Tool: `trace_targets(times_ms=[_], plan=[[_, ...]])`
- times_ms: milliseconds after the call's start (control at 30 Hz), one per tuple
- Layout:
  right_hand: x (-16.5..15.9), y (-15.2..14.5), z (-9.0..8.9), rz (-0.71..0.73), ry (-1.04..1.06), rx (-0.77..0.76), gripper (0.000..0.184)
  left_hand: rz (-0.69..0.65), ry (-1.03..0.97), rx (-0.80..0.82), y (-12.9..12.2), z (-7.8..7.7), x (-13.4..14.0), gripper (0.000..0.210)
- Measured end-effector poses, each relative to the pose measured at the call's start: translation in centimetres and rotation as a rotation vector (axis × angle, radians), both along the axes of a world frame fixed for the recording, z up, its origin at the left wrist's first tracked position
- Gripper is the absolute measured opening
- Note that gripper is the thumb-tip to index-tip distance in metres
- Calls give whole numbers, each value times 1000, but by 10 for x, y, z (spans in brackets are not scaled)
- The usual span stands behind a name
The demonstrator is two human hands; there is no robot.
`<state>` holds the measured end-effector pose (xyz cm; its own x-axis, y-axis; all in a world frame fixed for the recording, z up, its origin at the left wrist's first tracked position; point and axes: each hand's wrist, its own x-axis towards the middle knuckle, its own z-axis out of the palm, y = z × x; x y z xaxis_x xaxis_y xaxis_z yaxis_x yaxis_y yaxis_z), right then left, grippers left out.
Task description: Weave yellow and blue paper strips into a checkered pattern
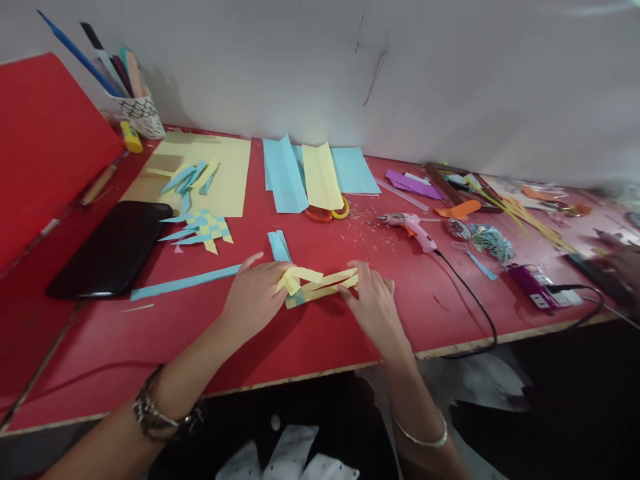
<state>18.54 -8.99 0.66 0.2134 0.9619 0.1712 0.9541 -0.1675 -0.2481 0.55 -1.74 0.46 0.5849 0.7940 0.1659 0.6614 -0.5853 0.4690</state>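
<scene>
Yellow paper strips (pixel 327 287) stretch between my two hands, just above the red table. My left hand (pixel 255 297) is closed on their left end, where yellow and blue strips cross in a small weave. Around the right end of the strips, the thumb and fingers of my right hand (pixel 373 300) are pinched. A blue strip (pixel 185 283) runs out leftward from beneath my left hand, and folded blue strips (pixel 279 246) stick out behind it. Farther left lies a woven blue and yellow paper fish shape (pixel 205 230). My left fingertips are partly hidden by the paper.
A black phone-like slab (pixel 113 250) lies at left, near a pen cup (pixel 140 115). Folded paper sheets (pixel 323 175) cover scissors (pixel 320 213) at the back. A pink glue gun (pixel 413 230) trails its cord toward a purple power strip (pixel 537 287). Another person's hand (pixel 625 270) is at far right.
</scene>
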Motion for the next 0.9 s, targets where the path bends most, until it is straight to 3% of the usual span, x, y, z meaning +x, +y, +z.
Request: trace_targets(times_ms=[167, 333, 667, 900], plan=[[-1, 0, 3, 26, 122, 14, 22, 24, -23, 0, -1, -1, 0, 31], [-5, 3, 19, 68, 350, 13, 25, -12, -58, -33, -2, 2, -1, 32], [-16, 30, 45, 531, 621, -102, 24, -94, -48, -23, -1, 7, -3, 28], [-26, 40, 49, 582, 694, -207, 26, -92, -51, 61, -2, 3, -3, 33]])
